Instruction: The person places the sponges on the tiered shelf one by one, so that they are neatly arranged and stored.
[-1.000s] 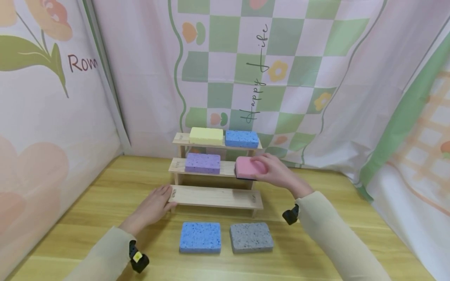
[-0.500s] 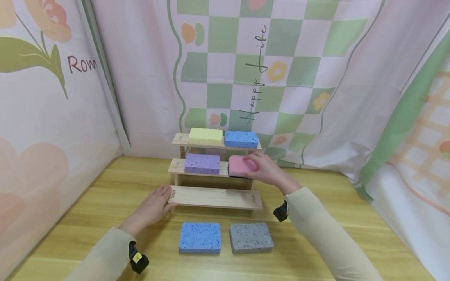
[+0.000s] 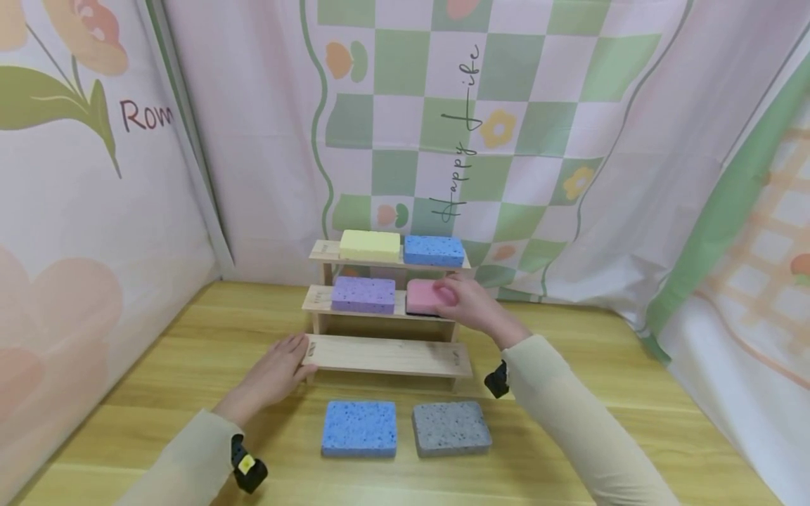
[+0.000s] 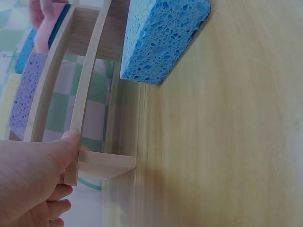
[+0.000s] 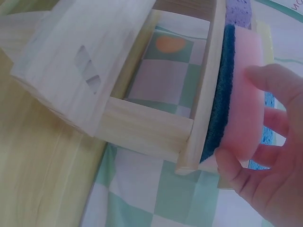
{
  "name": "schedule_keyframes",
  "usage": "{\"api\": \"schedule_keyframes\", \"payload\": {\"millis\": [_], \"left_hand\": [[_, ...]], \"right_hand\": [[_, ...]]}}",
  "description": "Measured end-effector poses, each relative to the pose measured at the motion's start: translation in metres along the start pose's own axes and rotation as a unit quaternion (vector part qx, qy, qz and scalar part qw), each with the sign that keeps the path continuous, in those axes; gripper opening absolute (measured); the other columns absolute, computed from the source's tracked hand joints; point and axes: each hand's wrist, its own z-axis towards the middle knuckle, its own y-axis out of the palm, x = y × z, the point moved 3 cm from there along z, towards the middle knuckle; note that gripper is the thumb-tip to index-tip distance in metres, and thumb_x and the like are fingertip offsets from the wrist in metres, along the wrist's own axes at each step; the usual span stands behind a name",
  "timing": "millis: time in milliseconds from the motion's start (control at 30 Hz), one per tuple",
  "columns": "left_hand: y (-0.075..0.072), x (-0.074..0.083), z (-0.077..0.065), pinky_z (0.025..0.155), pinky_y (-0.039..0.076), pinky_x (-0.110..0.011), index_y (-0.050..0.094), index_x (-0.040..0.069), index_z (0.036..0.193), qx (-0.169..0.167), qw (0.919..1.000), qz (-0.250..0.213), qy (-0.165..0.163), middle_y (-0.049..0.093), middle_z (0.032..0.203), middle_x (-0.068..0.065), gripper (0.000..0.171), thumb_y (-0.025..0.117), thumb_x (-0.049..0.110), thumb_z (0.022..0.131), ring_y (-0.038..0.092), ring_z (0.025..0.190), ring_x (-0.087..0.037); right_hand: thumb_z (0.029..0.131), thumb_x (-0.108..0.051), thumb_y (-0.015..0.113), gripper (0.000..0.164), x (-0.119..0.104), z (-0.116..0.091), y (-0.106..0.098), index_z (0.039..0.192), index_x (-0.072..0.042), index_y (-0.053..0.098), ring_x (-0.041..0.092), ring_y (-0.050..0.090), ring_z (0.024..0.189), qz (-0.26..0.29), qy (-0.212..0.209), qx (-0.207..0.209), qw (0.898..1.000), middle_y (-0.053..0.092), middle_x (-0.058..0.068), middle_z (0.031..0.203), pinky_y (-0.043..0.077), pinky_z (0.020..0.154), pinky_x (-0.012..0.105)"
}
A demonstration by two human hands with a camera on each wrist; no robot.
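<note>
My right hand [image 3: 471, 306] grips a pink sponge [image 3: 422, 296] by its right end, fingers and thumb spread round it. In the right wrist view its dark blue-green scouring layer [image 5: 221, 90] lies against the middle step. A speckled purple sponge [image 3: 363, 294] sits left of it on that step. My left hand [image 3: 278, 365] holds the left end of the bottom step of a wooden three-step stand [image 3: 386, 355], the thumb at its front edge in the left wrist view. On the top step lie a yellow sponge [image 3: 370, 245] and a blue sponge [image 3: 433, 249].
On the wooden table [image 3: 209, 337] in front of the stand lie another blue sponge [image 3: 359, 429] and a grey sponge [image 3: 451, 428], side by side. A checkered curtain [image 3: 443, 140] hangs close behind the stand, and cloth walls border both sides.
My right hand has moved left with the pink sponge, bringing it from the right end of the middle step closer to the purple one. The left hand stays in place.
</note>
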Motion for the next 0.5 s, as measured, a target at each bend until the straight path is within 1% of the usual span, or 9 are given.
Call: {"api": "schedule_keyframes", "payload": {"millis": [100,267,500], "left_hand": [[-0.0005,0.0003,0.0003,0.105,0.020,-0.054,0.034,-0.015,0.133,0.001,1.0000,0.002,0.002,0.030,0.139,-0.031,0.058,0.052,0.025,0.095,0.028,0.127,-0.045],[-0.0012,0.0004,0.0002,0.105,0.021,-0.054,0.035,-0.015,0.133,0.002,1.0000,0.006,0.004,0.031,0.139,-0.031,0.057,0.052,0.024,0.095,0.028,0.127,-0.045],[-0.0022,0.0008,-0.0003,0.105,0.021,-0.054,0.035,-0.015,0.133,0.004,0.9999,0.008,0.005,0.031,0.138,-0.031,0.057,0.052,0.024,0.095,0.029,0.127,-0.045]], "right_hand": [[0.082,-0.025,0.070,0.048,-0.0010,-0.0002,0.0015,0.121,0.001,0.058,0.036,0.045,0.116,0.000,-0.006,0.007,1.000,0.052,0.022,0.124,0.035,0.099,0.049],[0.083,-0.024,0.070,0.044,-0.0034,-0.0006,0.0028,0.117,0.002,0.060,0.036,0.046,0.115,-0.007,-0.019,0.023,1.000,0.053,0.022,0.121,0.036,0.099,0.048],[0.084,-0.018,0.069,0.037,-0.0051,0.0005,0.0040,0.114,0.002,0.062,0.033,0.050,0.107,-0.024,-0.045,0.033,0.998,0.057,0.019,0.114,0.041,0.093,0.046]]}}
